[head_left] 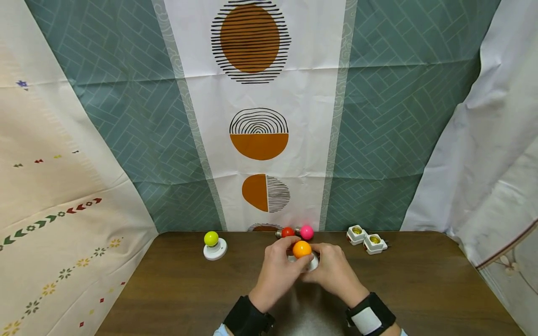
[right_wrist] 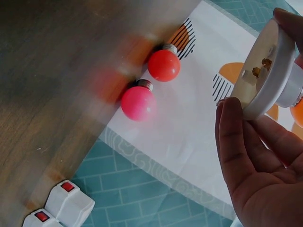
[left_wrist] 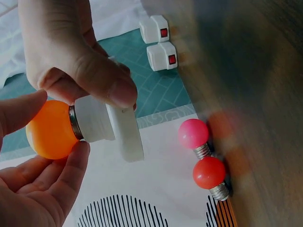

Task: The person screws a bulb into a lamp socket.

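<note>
– Where to look for the orange bulb (head_left: pixel 302 249)?
– In the head view, below and right of centre; at the left edge area of the left wrist view. Pinched there by the left hand (head_left: pixel 277 268).
– And the right hand (head_left: pixel 335 271)?
– Curled round the white lamp base (left_wrist: pixel 128 135), gripping firmly. Judging by the metal band (left_wrist: pixel 74 122) between, probably not fully seated.
– How to turn well?
– Hold the base steady, line bulb up with socket, twist lightly with fingertips, avoid crushing the globe. Can't tell which direction.
– Any brand or label?
– Can't read any, even on the white sockets (left_wrist: pixel 155 57), upper middle of the left wrist view.
</note>
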The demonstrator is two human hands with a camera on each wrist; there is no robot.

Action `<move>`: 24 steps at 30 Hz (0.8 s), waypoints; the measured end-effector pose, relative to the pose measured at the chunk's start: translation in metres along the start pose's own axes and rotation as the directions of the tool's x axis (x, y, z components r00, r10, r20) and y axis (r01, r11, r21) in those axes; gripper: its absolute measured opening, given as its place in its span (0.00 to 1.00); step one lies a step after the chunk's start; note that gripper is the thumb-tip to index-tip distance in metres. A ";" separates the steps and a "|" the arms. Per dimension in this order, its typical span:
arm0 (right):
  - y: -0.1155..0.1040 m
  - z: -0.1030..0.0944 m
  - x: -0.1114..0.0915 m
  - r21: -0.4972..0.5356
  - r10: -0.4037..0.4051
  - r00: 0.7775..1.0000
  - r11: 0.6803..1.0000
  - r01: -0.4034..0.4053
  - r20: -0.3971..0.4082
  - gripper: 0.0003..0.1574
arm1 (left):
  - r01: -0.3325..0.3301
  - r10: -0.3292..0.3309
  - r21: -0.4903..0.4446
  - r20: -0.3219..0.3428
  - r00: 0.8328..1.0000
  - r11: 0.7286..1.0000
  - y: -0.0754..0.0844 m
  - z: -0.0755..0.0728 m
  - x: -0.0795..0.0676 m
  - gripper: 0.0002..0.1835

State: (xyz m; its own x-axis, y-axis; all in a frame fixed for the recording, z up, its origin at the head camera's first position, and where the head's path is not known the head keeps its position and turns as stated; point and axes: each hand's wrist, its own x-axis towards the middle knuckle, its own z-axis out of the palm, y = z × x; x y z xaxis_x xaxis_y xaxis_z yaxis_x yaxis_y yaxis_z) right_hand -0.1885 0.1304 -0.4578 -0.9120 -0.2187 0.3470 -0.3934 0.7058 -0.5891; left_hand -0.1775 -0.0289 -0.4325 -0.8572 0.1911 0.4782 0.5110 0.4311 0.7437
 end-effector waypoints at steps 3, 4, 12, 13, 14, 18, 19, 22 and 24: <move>0.000 -0.001 0.000 -0.002 0.001 1.000 1.000 -0.001 0.013 0.38 | -0.020 0.020 -0.016 0.022 1.000 1.000 0.001 -0.001 0.001 0.17; -0.001 -0.002 0.000 0.002 0.000 1.000 1.000 0.000 0.017 0.37 | -0.023 0.024 -0.014 0.026 0.999 1.000 0.001 -0.002 0.001 0.17; 0.001 0.000 -0.002 -0.023 -0.024 1.000 0.999 0.024 0.015 0.36 | -0.042 0.041 0.008 0.066 0.997 0.999 0.002 -0.006 0.001 0.18; 0.002 0.000 -0.002 -0.025 -0.025 1.000 0.999 0.026 0.015 0.36 | -0.047 0.046 0.008 0.069 0.997 0.999 0.001 -0.006 0.001 0.18; 0.002 -0.001 -0.002 -0.025 -0.024 1.000 0.999 0.025 0.014 0.36 | -0.051 0.051 0.006 0.073 0.996 0.999 0.001 -0.006 0.001 0.18; 0.002 -0.001 -0.002 -0.014 -0.023 1.000 1.000 0.023 0.020 0.38 | -0.049 0.049 -0.005 0.077 0.996 0.999 -0.001 -0.006 0.002 0.18; 0.003 -0.002 -0.001 -0.009 -0.021 1.000 1.000 0.021 0.022 0.39 | -0.045 0.045 -0.007 0.075 0.996 0.999 -0.002 -0.006 0.002 0.19; 0.004 -0.002 -0.001 0.014 -0.015 0.999 1.000 0.015 0.037 0.41 | -0.027 0.027 -0.008 0.063 0.998 1.000 -0.004 -0.006 0.003 0.19; 0.004 -0.002 -0.001 0.027 -0.011 0.999 1.000 0.009 0.051 0.42 | -0.019 0.019 -0.005 0.058 0.998 1.000 -0.006 -0.006 0.003 0.20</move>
State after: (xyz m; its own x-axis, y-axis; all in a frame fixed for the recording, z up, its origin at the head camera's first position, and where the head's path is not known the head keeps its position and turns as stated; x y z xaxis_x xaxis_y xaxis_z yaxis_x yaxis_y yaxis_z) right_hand -0.1892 0.1351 -0.4593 -0.9124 -0.2601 0.3160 -0.4049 0.6856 -0.6050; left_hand -0.1823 -0.0358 -0.4332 -0.8495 0.2502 0.4645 0.5274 0.4229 0.7369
